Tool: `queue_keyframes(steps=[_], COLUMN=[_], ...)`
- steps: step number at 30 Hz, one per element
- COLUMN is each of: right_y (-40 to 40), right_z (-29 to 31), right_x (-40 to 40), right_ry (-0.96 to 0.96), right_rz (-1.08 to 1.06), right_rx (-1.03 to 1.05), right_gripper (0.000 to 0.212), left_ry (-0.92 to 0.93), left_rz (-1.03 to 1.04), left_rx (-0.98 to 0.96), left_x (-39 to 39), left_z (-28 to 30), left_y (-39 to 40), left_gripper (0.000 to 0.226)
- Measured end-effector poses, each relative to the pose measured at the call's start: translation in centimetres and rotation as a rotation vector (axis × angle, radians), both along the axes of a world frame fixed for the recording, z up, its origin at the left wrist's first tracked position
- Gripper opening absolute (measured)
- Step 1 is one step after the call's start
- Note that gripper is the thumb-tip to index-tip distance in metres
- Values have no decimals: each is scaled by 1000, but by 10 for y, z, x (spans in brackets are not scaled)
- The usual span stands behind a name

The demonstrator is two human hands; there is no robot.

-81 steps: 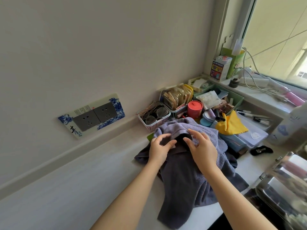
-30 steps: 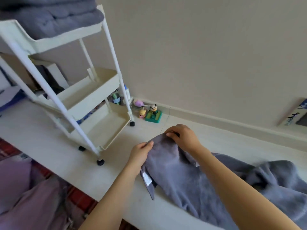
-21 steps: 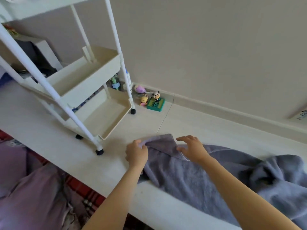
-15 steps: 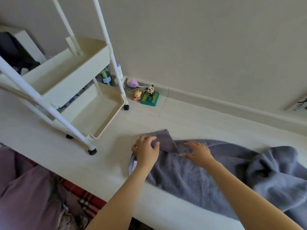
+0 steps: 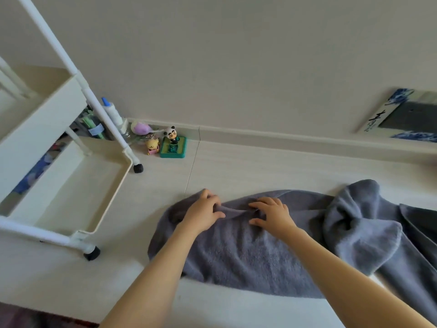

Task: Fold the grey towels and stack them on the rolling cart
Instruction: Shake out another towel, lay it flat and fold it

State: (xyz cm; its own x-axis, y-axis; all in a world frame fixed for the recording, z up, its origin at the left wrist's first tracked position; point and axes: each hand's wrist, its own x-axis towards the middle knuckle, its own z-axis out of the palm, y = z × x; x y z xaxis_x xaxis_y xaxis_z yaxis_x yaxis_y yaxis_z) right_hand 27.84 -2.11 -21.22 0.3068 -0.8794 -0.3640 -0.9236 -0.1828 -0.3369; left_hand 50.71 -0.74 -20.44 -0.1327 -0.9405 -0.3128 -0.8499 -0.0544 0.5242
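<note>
A grey towel [image 5: 241,254] lies spread along the pale counter [image 5: 236,171], its right part bunched into a heap [image 5: 364,223]. My left hand [image 5: 203,214] rests on the towel's far left corner with fingers curled into a fold of cloth. My right hand [image 5: 272,214] lies close beside it, fingers spread and pressing on the same fold. The white rolling cart [image 5: 71,162] stands on the counter at the left; its lower tray is bare and its top shelf is out of view.
Small figurines, a panda on a green base [image 5: 173,144] and a yellow one [image 5: 152,144], sit by the wall next to the cart's rear wheel [image 5: 138,168]. Bottles [image 5: 113,113] stand behind the cart. A wall socket plate [image 5: 406,117] is at the right.
The towel was pulled from the cluttered right end of the counter leftward toward the cart and laid flat. Both hands went from pinching the raised corner to pressing it on the counter.
</note>
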Motion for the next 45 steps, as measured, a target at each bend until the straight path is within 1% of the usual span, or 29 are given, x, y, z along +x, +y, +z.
queue_keyframes(steps=[3, 5, 8, 10, 11, 13, 14, 15, 16, 18, 20, 22, 24, 26, 27, 29, 31, 32, 33, 34, 35, 37, 38, 40, 41, 42, 44, 45], right_y=[-12, -25, -47, -61, -72, -88, -96, -100, -101, -97, -83, -60, -35, -16, -11, -10, -10, -11, -9, -1, 10, 37, 51, 76, 84, 89, 92, 92], right_z=[2, 7, 23, 37, 43, 52, 52, 49, 45, 29, 15, 2, -12, -26, -30, -33, -30, -26, -18, -9, -6, -10, -13, -18, -22, -26, -28, -28], right_x=[-4, -11, -20, -21, -20, -13, -9, -5, -1, 4, 8, 10, 9, 0, -7, -15, -18, -17, -15, -13, -11, -12, -11, -14, -15, -17, -17, -16], right_ry=[-43, -66, 28, 44, 19, -51, -97, -144, -174, -153, -78, -18, -10, 54, 96, 160, 170, 148, 95, 26, -49, -158, -174, -155, -123, -108, -153, -180], right_rz=[-156, -236, -219, -243, -279, -352, -384, -407, -406, -345, -235, -96, 17, 89, 91, 59, 35, 24, 13, 15, 32, 107, 136, 184, 212, 218, 166, 131], right_rx=[-86, -117, -29, -18, -59, -207, -244, -236, -195, -89, -99, -162, -152, -129, -124, -137, -103, -80, -61, -70, -91, -131, -126, -144, -156, -186, -228, -234], right_gripper=[42, 31, 24, 24, 24, 25, 23, 22, 27, 46, 53, 51, 52, 63, 69, 81, 101, 108, 108, 102, 91, 74, 67, 52, 49, 50, 45, 36], left_ry=[37, 42, 8, -39, -64, -91, -87, -73, -58, -39, -87, -193, -278, -340, -341, -260, -99, -39, -19, -25, -23, -3, 5, -14, -30, -31, -10, -3], left_rz=[126, 212, 284, 300, 315, 354, 361, 351, 329, 293, 255, 188, 140, 91, 67, 48, 95, 126, 156, 175, 189, 176, 150, 75, 48, 49, 91, 108], left_rx=[-136, -174, -219, -268, -295, -341, -336, -315, -270, -181, -141, -96, -11, 13, 7, -10, -54, -96, -142, -189, -223, -209, -169, -62, -25, -8, -41, -80], left_x=[10, 20, 36, 42, 43, 39, 36, 32, 27, 17, 9, 0, -5, -4, -1, 7, 14, 18, 20, 24, 26, 32, 35, 42, 46, 49, 55, 57], left_z=[20, 36, 56, 64, 64, 62, 55, 48, 39, 22, 7, -7, -24, -40, -45, -45, -39, -36, -31, -27, -24, -21, -19, -19, -21, -23, -26, -28], left_y=[-21, -37, -57, -69, -80, -95, -102, -106, -107, -102, -91, -75, -57, -43, -39, -37, -32, -27, -19, -7, 6, 33, 44, 65, 72, 77, 81, 79], left_gripper=[22, 25, 27, 27, 26, 23, 24, 31, 42, 57, 58, 56, 58, 63, 64, 62, 58, 59, 64, 67, 66, 61, 63, 74, 78, 77, 60, 50])
